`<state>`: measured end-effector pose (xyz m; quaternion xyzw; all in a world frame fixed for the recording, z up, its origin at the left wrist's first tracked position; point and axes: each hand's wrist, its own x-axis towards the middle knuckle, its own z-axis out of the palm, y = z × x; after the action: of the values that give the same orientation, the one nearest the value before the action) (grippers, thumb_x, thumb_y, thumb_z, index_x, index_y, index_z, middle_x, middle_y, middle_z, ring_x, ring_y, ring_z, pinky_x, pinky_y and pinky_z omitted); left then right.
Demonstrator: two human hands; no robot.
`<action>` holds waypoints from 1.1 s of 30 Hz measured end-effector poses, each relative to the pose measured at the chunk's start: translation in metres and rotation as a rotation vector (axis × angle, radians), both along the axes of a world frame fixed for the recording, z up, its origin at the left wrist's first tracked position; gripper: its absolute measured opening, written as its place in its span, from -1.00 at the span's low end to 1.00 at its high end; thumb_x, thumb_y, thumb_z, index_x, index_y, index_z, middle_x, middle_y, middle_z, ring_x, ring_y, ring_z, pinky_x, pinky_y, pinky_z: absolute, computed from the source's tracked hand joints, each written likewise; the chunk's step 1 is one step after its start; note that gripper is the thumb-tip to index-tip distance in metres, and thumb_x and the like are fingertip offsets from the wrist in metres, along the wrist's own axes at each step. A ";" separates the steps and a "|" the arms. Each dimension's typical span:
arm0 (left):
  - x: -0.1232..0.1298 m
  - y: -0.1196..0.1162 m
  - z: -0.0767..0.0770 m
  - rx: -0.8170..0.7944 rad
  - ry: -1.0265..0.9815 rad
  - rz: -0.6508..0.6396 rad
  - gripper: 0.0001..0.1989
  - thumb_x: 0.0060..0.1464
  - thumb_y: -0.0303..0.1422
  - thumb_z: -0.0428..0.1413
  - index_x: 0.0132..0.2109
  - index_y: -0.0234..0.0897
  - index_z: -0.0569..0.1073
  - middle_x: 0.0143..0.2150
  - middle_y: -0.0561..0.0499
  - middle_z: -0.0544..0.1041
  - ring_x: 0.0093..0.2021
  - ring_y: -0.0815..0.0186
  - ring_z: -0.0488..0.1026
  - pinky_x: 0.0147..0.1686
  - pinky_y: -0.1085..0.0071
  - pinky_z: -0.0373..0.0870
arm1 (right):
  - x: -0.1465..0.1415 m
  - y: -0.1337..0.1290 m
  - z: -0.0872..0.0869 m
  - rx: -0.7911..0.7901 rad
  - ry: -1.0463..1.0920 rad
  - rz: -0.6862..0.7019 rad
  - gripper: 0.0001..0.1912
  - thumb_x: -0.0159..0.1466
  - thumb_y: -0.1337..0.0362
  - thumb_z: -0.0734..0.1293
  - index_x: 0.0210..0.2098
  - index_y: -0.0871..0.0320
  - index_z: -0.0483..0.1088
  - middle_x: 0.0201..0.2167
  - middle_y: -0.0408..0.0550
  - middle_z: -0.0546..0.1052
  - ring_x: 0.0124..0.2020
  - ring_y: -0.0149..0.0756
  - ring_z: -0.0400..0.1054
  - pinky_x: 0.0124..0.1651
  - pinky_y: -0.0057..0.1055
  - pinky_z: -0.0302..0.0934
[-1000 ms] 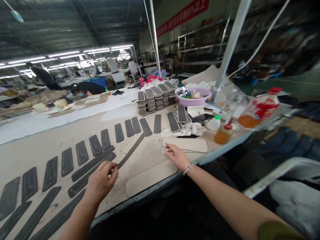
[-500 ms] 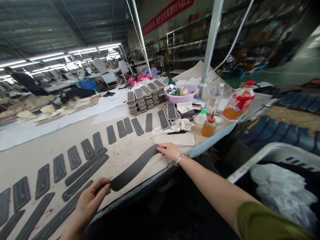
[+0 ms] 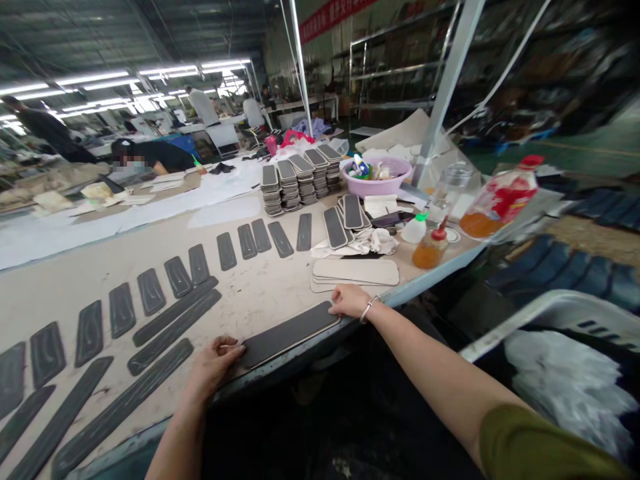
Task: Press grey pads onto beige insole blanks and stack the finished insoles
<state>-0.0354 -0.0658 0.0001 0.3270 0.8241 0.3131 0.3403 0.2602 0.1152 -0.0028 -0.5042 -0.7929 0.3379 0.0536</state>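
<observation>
A long dark grey strip (image 3: 290, 331) with rounded ends lies along the table's near edge, on top of a pale strip whose rim shows beneath it. My left hand (image 3: 214, 362) pinches its left end. At the other end, the fingertips of my right hand (image 3: 351, 301) are closed on the strip's corner. Just beyond the right hand is a small pile of pale strips (image 3: 355, 271). Glossy dark long strips (image 3: 175, 323) lie on the table to the left, and a row of shorter glossy dark pieces (image 3: 151, 291) runs behind them.
Stacks of pale-rimmed dark pieces (image 3: 300, 180) stand at the back, near a purple basin (image 3: 376, 180). Toward the right edge are a red-capped glue bottle (image 3: 430, 250), a green-capped bottle (image 3: 415, 229) and a large jug (image 3: 503, 200). A metal post (image 3: 447, 87) rises there. A person (image 3: 155, 157) leans over the far side.
The dark strip was held up, bent, between both hands; now it lies flat on the pale strip. My left hand has moved right and slightly up in view with its end.
</observation>
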 end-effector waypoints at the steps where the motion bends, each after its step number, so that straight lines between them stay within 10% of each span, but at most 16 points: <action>1: 0.000 0.001 -0.001 -0.038 0.078 -0.008 -0.53 -0.36 -0.07 0.19 -0.31 -0.28 0.35 -0.56 0.08 0.44 -0.58 0.34 0.33 -0.56 0.45 0.15 | 0.000 0.001 0.000 -0.002 -0.018 0.011 -0.75 -0.11 0.25 0.39 -0.40 0.16 0.36 -0.62 -0.21 0.48 -0.50 -0.40 0.36 -0.46 -0.54 0.11; 10: 0.004 0.007 -0.003 -0.157 0.406 -0.089 -0.69 -0.22 -0.10 0.12 -0.40 -0.24 0.34 -0.55 0.07 0.44 -0.51 0.30 0.37 -0.50 0.43 0.16 | -0.004 -0.001 0.006 -0.017 -0.078 0.027 -0.87 -0.09 0.27 0.35 -0.49 0.13 0.38 -0.66 -0.25 0.46 -0.49 -0.42 0.36 -0.47 -0.56 0.09; 33: 0.014 0.005 0.005 -0.185 0.469 -0.121 -0.72 -0.18 -0.13 0.13 -0.39 -0.23 0.33 -0.50 0.05 0.44 -0.46 0.33 0.38 -0.47 0.45 0.16 | -0.007 -0.002 0.002 0.053 -0.127 0.022 -0.78 -0.09 0.31 0.32 -0.39 0.14 0.39 -0.49 -0.16 0.48 -0.41 -0.37 0.34 -0.40 -0.53 0.10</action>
<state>-0.0217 -0.0613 0.0055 0.4069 0.8846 0.1310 0.1863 0.2532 0.1133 -0.0011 -0.5143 -0.8088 0.2849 0.0127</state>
